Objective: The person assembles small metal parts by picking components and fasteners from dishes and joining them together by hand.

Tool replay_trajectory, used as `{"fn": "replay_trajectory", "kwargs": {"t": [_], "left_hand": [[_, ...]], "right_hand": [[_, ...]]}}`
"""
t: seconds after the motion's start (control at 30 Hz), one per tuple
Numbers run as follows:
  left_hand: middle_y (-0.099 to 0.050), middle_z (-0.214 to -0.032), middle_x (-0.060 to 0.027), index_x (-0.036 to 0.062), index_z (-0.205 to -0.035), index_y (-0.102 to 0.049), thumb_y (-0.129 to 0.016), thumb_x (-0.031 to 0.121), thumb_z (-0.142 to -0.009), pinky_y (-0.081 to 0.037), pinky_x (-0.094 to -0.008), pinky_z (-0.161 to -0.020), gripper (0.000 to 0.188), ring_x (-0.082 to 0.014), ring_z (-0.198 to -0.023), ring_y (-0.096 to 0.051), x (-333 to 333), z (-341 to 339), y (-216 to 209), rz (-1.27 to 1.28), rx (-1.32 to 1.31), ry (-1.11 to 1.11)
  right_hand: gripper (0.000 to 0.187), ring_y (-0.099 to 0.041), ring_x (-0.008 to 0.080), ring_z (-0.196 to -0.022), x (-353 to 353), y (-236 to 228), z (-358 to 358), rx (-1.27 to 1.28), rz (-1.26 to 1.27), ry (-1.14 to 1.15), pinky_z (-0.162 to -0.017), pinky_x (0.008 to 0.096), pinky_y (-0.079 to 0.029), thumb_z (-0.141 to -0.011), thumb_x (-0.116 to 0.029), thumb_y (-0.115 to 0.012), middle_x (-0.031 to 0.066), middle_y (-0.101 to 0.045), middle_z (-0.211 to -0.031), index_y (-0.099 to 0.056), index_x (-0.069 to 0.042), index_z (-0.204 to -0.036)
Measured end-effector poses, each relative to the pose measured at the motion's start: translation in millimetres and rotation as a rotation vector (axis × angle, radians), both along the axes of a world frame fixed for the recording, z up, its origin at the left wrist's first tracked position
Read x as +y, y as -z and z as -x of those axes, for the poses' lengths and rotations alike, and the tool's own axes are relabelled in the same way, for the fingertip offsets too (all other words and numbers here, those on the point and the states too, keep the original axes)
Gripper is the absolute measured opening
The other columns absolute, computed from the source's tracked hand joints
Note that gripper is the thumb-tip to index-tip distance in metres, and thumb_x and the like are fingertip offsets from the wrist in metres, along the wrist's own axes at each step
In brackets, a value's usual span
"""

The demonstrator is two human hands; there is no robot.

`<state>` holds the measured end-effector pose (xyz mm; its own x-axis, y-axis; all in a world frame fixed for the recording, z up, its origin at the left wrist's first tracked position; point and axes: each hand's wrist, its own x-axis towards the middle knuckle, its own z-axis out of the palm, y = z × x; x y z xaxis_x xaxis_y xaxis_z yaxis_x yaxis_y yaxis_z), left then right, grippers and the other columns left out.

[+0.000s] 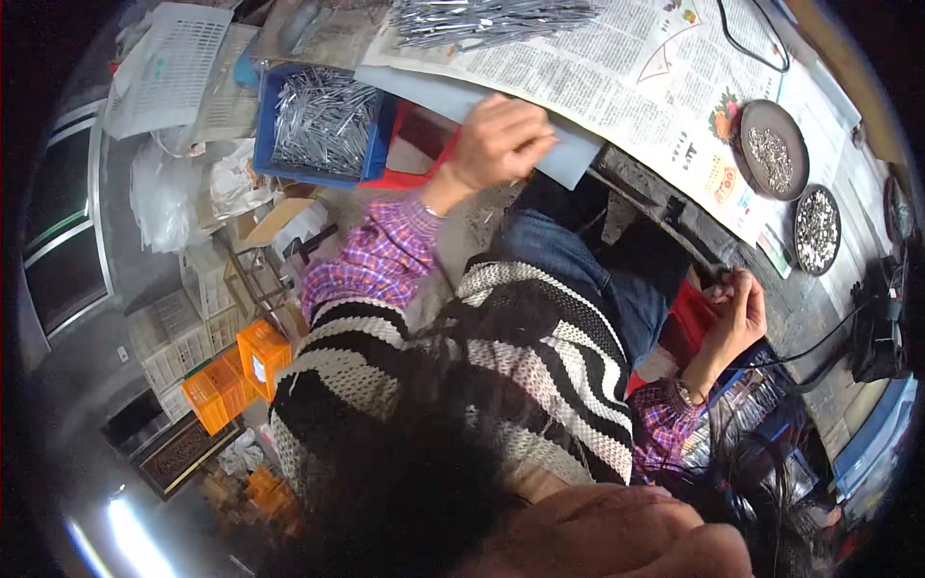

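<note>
My left hand (pixel 501 140) is closed, its fingers curled and thumb folded in, over the near edge of a pale grey-blue sheet (pixel 568 152). What it holds, if anything, is hidden. Low at the right edge of the workbench, my right hand (pixel 740 313) has its fingertips pinched together; anything between them is too small to make out. A pile of thin grey metal pieces (pixel 491 21) lies on newspaper (pixel 617 72) ahead of me. Two dark round dishes hold small metal parts: the farther dish (pixel 796 144) and the nearer dish (pixel 837 226).
A blue bin (pixel 318 176) full of thin metal pieces stands left of the bench. Orange boxes (pixel 217 395) and white plastic crates (pixel 164 332) stack up at lower left. A black cable (pixel 819 354) runs by my right hand. Trays of parts (pixel 742 405) sit at lower right.
</note>
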<state>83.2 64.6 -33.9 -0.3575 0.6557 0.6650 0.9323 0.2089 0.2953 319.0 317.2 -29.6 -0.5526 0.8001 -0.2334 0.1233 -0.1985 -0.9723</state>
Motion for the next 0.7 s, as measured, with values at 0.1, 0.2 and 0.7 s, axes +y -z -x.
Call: {"fn": "replay_trajectory", "kwargs": {"t": [0.1, 0.2, 0.7], "left_hand": [[-0.059, -0.069, -0.0036, 0.0080, -0.067, -0.059, -0.070, 0.009, -0.065, -0.039, -0.0299, -0.057, 0.012, -0.0177, -0.062, -0.057, -38.8, 9.6, -4.5, 0.059, -0.039, -0.120], [-0.059, -0.069, -0.0044, 0.0065, -0.065, -0.058, -0.070, 0.007, -0.065, -0.040, -0.0297, -0.057, 0.011, -0.0193, -0.063, -0.057, -46.2, 15.7, -2.4, 0.013, -0.031, -0.176], [-0.057, -0.067, 0.0000, 0.0012, -0.081, -0.063, -0.061, 0.007, -0.079, -0.035, -0.0188, -0.052, 0.007, -0.0043, -0.057, -0.046, 64.7, -8.7, -40.1, -0.153, -1.214, 0.148]], "right_hand": [[0.020, -0.051, 0.0073, -0.056, 0.2, 1.3, 0.1, -0.041, -0.023, -0.022, -0.051, 0.0168, -0.039, -0.086, -0.017, -0.058, 0.0043, -0.058, -0.070, -0.062, 0.002, -0.088], [0.019, -0.051, 0.0075, -0.055, -3.9, -9.2, 4.3, -0.043, 0.017, -0.006, -0.050, 0.0166, -0.039, -0.086, -0.017, -0.058, 0.0051, -0.059, -0.071, -0.062, 0.002, -0.088], [0.016, -0.053, 0.0078, -0.055, 1.6, 1.5, 3.6, 0.059, -0.046, -0.012, -0.051, 0.0183, -0.041, -0.085, -0.012, -0.059, 0.0068, -0.061, -0.072, -0.063, 0.003, -0.089]]}}
